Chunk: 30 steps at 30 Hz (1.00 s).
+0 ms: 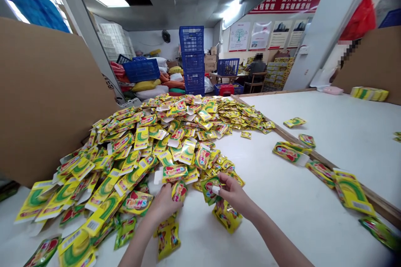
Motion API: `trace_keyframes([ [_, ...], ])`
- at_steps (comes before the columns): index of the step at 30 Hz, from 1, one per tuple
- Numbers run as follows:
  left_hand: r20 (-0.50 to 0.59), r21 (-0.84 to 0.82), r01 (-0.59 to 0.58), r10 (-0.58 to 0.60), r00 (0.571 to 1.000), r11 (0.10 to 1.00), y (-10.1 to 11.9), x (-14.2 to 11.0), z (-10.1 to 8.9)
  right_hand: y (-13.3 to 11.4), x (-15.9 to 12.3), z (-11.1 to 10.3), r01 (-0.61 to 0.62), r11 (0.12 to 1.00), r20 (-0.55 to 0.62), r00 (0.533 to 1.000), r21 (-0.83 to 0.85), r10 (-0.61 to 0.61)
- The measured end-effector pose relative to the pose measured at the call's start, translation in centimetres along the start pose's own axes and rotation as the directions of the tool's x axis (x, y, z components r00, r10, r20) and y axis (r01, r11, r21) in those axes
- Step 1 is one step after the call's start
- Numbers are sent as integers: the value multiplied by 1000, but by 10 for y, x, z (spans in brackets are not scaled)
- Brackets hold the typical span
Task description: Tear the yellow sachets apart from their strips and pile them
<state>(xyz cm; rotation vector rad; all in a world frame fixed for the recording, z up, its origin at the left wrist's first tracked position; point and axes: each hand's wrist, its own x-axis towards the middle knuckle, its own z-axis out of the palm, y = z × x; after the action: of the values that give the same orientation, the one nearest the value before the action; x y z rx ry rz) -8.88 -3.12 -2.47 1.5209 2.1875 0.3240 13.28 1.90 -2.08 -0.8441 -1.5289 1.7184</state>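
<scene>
My left hand (166, 201) is closed around a small yellow-green candy box (179, 192) beside the front of a big heap of such boxes (142, 137). Between the thumb and fingers of my right hand (234, 194) is a green candy packet (208, 190) with a red print. Just below that hand are yellow packets (228, 218); whether they hang from it or lie on the table I cannot tell. More yellow packets (169, 240) lie under my left hand. A pile of small yellow packets (221, 164) sits behind my right hand.
The white table (250, 167) has a wooden strip (288, 135) along its right side, with several boxes (290, 152) lying by it. A cardboard panel (46, 104) stands at the left. Blue crates (191, 56) are stacked behind; a person (257, 68) sits further back.
</scene>
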Motion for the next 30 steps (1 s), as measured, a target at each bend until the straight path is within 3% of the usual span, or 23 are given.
trace_keyframes([
  [2, 30, -58, -60, 62, 998, 996, 4, -6, 0, -6, -2, 2, 6, 997, 1, 1000, 76, -6],
  [4, 60, -236, -125, 143, 988, 964, 11, -13, 1, -11, -3, 5, 44, 990, -35, 999, 130, -40],
  [6, 121, -534, -143, 242, 963, 833, 19, -20, 3, -15, -5, 8, 105, 981, -117, 989, 166, -86],
  [8, 206, -747, -82, 347, 915, 659, 27, -27, 6, -16, -7, 11, 172, 970, -207, 969, 175, -134],
  [12, 339, -830, 21, 474, 813, 558, 42, -40, 14, -13, -11, 13, 275, 958, -266, 932, 77, -246],
  [14, 338, -859, 44, 501, 797, 510, 48, -44, 16, -13, -12, 10, 317, 946, -224, 919, -75, -326],
  [16, 315, -862, 27, 491, 813, 507, 50, -44, 17, -15, -13, 7, 339, 896, -138, 911, -286, -389],
  [19, 306, -801, -1, 411, 858, 598, 48, -42, 19, -24, -15, 2, 343, 778, 24, 920, -526, -390],
  [23, 327, -696, -42, 368, 870, 717, 45, -39, 22, -33, -22, 0, 382, 707, 215, 923, -594, -318],
  [26, 390, -698, -20, 404, 827, 716, 43, -39, 19, -30, -24, -2, 321, 812, 239, 943, -487, -230],
  [28, 428, -729, 19, 435, 792, 684, 43, -39, 15, -25, -22, -2, 213, 906, 168, 973, -366, -161],
  [30, 424, -756, 41, 441, 791, 653, 42, -40, 11, -20, -20, 0, 186, 925, 68, 983, -331, -173],
])
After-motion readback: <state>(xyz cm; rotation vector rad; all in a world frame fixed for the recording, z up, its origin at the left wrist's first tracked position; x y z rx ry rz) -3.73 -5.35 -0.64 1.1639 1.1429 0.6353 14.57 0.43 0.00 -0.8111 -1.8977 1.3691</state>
